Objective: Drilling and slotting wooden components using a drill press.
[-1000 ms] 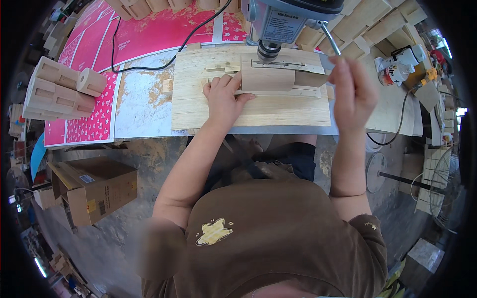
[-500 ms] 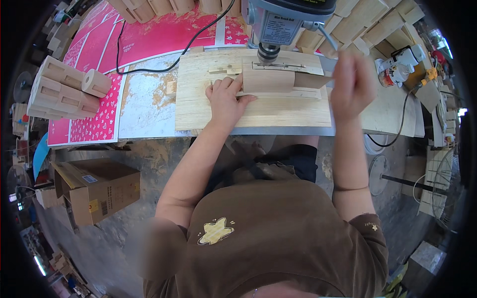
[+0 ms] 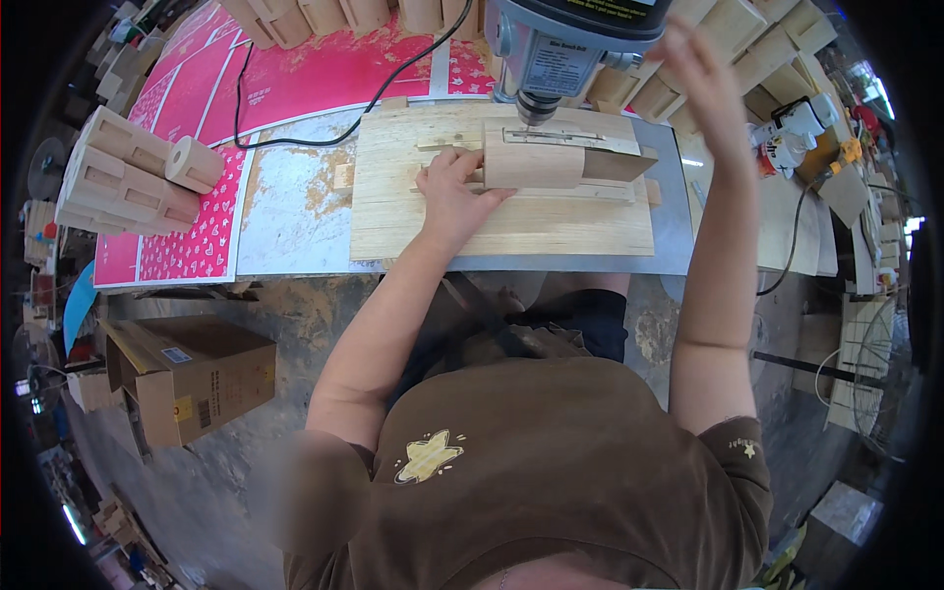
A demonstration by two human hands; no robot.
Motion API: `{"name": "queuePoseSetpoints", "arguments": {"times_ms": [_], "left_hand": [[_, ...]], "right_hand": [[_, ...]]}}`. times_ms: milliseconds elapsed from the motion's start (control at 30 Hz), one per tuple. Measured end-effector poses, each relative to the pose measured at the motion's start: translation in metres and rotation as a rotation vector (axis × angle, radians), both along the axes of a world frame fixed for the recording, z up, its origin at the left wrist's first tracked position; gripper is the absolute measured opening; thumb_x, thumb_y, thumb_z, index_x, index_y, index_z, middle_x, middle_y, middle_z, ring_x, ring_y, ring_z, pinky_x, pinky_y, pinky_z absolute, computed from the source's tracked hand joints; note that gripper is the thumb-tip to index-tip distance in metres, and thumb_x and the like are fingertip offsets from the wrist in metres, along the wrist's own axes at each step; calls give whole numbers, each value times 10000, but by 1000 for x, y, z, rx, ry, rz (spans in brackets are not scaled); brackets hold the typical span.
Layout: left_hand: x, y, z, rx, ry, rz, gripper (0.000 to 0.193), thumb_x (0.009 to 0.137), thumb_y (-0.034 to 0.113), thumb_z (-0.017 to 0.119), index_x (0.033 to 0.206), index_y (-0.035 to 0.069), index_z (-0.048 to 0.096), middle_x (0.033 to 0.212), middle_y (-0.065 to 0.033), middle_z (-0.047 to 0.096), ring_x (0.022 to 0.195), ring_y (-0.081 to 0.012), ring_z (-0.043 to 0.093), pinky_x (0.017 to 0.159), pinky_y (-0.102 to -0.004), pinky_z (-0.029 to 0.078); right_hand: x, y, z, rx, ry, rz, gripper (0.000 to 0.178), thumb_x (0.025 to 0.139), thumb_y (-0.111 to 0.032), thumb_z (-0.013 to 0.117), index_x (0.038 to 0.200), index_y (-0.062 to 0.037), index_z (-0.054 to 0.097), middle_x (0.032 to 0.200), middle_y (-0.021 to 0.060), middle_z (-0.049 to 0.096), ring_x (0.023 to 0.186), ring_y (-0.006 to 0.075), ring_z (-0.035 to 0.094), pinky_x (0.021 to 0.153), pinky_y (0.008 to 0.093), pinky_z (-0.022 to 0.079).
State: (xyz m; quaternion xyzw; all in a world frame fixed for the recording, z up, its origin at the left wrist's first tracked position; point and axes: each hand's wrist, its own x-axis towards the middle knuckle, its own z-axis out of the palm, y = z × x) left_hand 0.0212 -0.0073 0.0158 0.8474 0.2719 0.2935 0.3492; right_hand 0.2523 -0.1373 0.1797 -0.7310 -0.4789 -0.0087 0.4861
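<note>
In the head view, the wooden block (image 3: pixel 534 169) lay beneath the bench drill (image 3: pixel 562 61), its left end braced by the part-open left hand (image 3: pixel 457 202); the right hand (image 3: pixel 702 84) was blurred right of the drill, and its grip could not be told. The block was judged light, stiff and not slippery, best held at its 2 ends, clear of the drill. The drill's top was cut off, and drill-to-block contact was unclear.
</note>
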Motion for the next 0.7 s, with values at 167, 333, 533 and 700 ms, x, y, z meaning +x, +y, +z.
{"name": "queuePoseSetpoints", "arguments": {"times_ms": [167,333,533,700], "left_hand": [[-10,10,-4,-79,-37,-28,430,560,231,813,939,99,660,932,-28,547,956,-204,502,887,-392,275],[-61,33,20,-72,-136,-153,430,565,94,802,961,58,638,1008,-54,504,1035,-202,493,845,-375,410],[-140,93,68,-322,-174,-129,444,589,20,766,1001,41,604,1305,-95,373,1052,-162,527,767,-289,521],[-178,109,122,-502,-239,181,364,655,90,751,967,-20,599,834,-98,644,777,-166,639,651,-284,545]], "right_hand": [[-38,-42,-79,-403,-69,103,253,820,-153,652,1028,-15,611,884,92,612,813,185,560,740,287,443],[-57,-74,-87,-354,123,177,248,794,-90,663,1014,5,601,924,70,617,861,156,561,769,274,437],[-82,-86,-98,-212,237,207,214,733,-31,687,934,16,628,856,67,614,788,163,551,722,260,423],[-97,-81,-114,-156,404,185,220,703,-28,714,898,14,622,854,44,604,820,136,538,752,240,407]]}}
